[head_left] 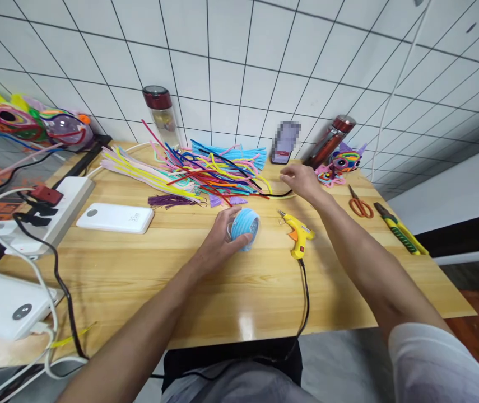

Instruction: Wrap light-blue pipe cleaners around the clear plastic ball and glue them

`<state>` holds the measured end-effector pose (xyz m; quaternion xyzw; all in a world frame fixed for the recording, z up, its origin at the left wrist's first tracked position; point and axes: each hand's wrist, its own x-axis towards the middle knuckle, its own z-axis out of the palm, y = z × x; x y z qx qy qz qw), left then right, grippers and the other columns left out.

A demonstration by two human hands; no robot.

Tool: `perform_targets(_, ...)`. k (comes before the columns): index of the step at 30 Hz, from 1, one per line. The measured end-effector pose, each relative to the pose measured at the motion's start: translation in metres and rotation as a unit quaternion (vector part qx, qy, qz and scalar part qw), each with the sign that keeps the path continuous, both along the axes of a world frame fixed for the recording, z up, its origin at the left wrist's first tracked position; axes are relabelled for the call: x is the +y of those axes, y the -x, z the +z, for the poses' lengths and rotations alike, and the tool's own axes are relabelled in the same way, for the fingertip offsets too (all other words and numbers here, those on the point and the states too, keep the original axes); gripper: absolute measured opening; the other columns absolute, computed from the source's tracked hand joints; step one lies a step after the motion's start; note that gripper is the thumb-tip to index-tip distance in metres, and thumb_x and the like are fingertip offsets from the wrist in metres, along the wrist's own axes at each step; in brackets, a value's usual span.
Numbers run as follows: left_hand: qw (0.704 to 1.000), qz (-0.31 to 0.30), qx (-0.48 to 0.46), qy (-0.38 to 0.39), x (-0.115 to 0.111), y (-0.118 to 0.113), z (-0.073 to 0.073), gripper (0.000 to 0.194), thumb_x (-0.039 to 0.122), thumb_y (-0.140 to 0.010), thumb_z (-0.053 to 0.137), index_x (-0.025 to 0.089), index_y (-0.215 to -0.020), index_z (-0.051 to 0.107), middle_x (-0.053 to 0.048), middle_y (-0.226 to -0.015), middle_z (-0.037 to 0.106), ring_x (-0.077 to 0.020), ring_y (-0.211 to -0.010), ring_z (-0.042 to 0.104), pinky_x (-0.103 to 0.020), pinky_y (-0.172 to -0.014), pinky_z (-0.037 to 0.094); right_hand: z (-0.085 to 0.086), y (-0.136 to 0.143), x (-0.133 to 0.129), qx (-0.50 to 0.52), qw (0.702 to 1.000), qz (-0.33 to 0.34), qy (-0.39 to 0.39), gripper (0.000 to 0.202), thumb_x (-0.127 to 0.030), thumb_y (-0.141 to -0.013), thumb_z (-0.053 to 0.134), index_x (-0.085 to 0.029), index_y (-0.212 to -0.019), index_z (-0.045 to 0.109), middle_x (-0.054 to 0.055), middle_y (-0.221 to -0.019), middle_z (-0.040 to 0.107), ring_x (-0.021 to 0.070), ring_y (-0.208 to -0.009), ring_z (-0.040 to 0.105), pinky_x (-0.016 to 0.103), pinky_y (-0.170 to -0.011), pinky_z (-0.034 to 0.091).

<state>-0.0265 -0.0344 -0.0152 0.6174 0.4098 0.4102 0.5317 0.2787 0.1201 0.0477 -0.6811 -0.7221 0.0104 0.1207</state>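
Note:
My left hand (226,235) is closed around a small round piece wrapped in light-blue pipe cleaners (242,226), with a clear, open-looking side facing right. My right hand (303,180) reaches over the back of the table, fingers curled together; whatever they pinch, if anything, is hidden. A black pipe cleaner (279,195) runs from the pile to just beneath that hand. The heap of coloured pipe cleaners (218,170) lies to its left. Between my arms a yellow hot glue gun (301,234) rests on its side, nozzle pointing away and its cord trailing toward me.
Behind stand a phone (286,143), a glass bottle (163,115) and a red flask (334,137). Scissors (360,202) and pliers (401,229) lie right, near a colourful fish figure (344,161). Leftward are a power bank (115,218), a power strip (60,212) and cables.

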Motion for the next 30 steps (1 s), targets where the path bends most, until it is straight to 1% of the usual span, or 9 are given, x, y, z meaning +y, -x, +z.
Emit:
perform_targets(5, 1.0, 0.003, -0.006, -0.005, -0.003, -0.001, -0.001, 0.077, 0.052, -0.09, 0.082, 0.024, -0.154, 0.05, -0.019, -0.164, 0.052, -0.0382, -0.151, 0.054, -0.058, -0.128, 0.046, 0.0, 0.038, 0.059, -0.034, 0.998, 0.045, -0.004, 0.036, -0.024, -0.101, 0.059, -0.022, -0.129, 0.081, 0.011, -0.135, 0.081, 0.029, -0.126, 0.072, 0.038, -0.105, 0.054)
perform_targets(10, 0.999, 0.022, -0.003, -0.026, -0.004, -0.002, -0.003, 0.072, 0.047, -0.088, 0.084, 0.026, -0.15, 0.054, -0.016, -0.159, 0.057, -0.0374, -0.151, 0.054, -0.058, -0.131, 0.042, -0.013, 0.046, 0.089, -0.066, 0.997, 0.034, -0.01, 0.041, -0.022, -0.101, 0.054, -0.021, -0.134, 0.078, 0.017, -0.141, 0.075, 0.0338, -0.132, 0.066, 0.043, -0.106, 0.054)
perform_targets(13, 0.999, 0.035, -0.024, -0.01, -0.003, 0.0, 0.001, 0.073, 0.047, -0.086, 0.085, 0.025, -0.149, 0.055, -0.016, -0.157, 0.059, -0.0375, -0.148, 0.056, -0.057, -0.129, 0.044, -0.019, 0.046, 0.1, -0.075, 0.997, 0.022, -0.006, 0.041, -0.021, -0.102, 0.051, -0.021, -0.133, 0.078, 0.018, -0.14, 0.075, 0.035, -0.13, 0.067, 0.046, -0.105, 0.055)
perform_targets(17, 0.993, 0.069, -0.088, 0.036, -0.002, 0.008, 0.012, 0.075, 0.054, -0.085, 0.085, 0.024, -0.147, 0.055, -0.014, -0.148, 0.064, -0.0352, -0.135, 0.064, -0.054, -0.119, 0.052, -0.021, 0.048, 0.11, -0.07, 0.997, 0.017, 0.012, 0.035, -0.025, -0.103, 0.054, -0.022, -0.129, 0.079, 0.017, -0.136, 0.077, 0.0327, -0.124, 0.069, 0.043, -0.103, 0.056)
perform_targets(21, 0.98, 0.126, -0.142, 0.054, 0.004, 0.014, 0.037, 0.072, 0.053, -0.083, 0.086, 0.026, -0.144, 0.058, -0.01, -0.142, 0.07, -0.0331, -0.133, 0.066, -0.052, -0.119, 0.054, -0.017, 0.054, 0.116, -0.051, 0.998, 0.02, 0.03, 0.034, -0.028, -0.106, 0.054, -0.019, -0.13, 0.078, 0.019, -0.139, 0.075, 0.0316, -0.126, 0.069, 0.041, -0.104, 0.055)
perform_targets(23, 0.973, 0.129, -0.178, 0.065, 0.018, 0.012, 0.054, 0.075, 0.05, -0.078, 0.09, 0.027, -0.142, 0.058, -0.009, -0.14, 0.072, -0.0329, -0.131, 0.069, -0.051, -0.113, 0.059, -0.015, 0.057, 0.118, -0.04, 0.998, 0.025, 0.039, 0.034, -0.026, -0.106, 0.055, -0.017, -0.13, 0.077, 0.021, -0.139, 0.075, 0.0313, -0.124, 0.071, 0.04, -0.103, 0.054)
perform_targets(25, 0.966, 0.126, -0.216, 0.067, 0.046, 0.007, 0.072, 0.069, 0.049, -0.08, 0.087, 0.027, -0.139, 0.059, -0.009, -0.141, 0.073, -0.0333, -0.13, 0.072, -0.05, -0.105, 0.064, -0.013, 0.058, 0.119, -0.03, 0.998, 0.028, 0.045, 0.035, -0.024, -0.106, 0.054, -0.016, -0.132, 0.076, 0.023, -0.137, 0.076, 0.0318, -0.122, 0.072, 0.042, -0.103, 0.055)
perform_targets(28, 0.951, 0.111, -0.281, 0.069, 0.106, -0.01, 0.09, 0.055, 0.048, -0.08, 0.083, 0.022, -0.124, 0.065, -0.009, -0.129, 0.077, -0.0317, -0.124, 0.075, -0.046, -0.1, 0.067, -0.009, 0.058, 0.118, -0.019, 0.998, 0.028, 0.049, 0.036, -0.024, -0.106, 0.053, -0.015, -0.134, 0.074, 0.024, -0.131, 0.079, 0.0329, -0.119, 0.074, 0.043, -0.101, 0.056)
perform_targets(30, 0.94, 0.092, -0.313, 0.099, 0.15, -0.025, 0.093, 0.046, 0.05, -0.082, 0.081, 0.02, -0.113, 0.066, -0.008, -0.116, 0.08, -0.0288, -0.118, 0.077, -0.044, -0.099, 0.067, -0.006, 0.057, 0.117, -0.015, 0.998, 0.027, 0.05, 0.035, -0.024, -0.106, 0.053, -0.017, -0.133, 0.075, 0.023, -0.128, 0.081, 0.0332, -0.117, 0.075, 0.043, -0.099, 0.056)
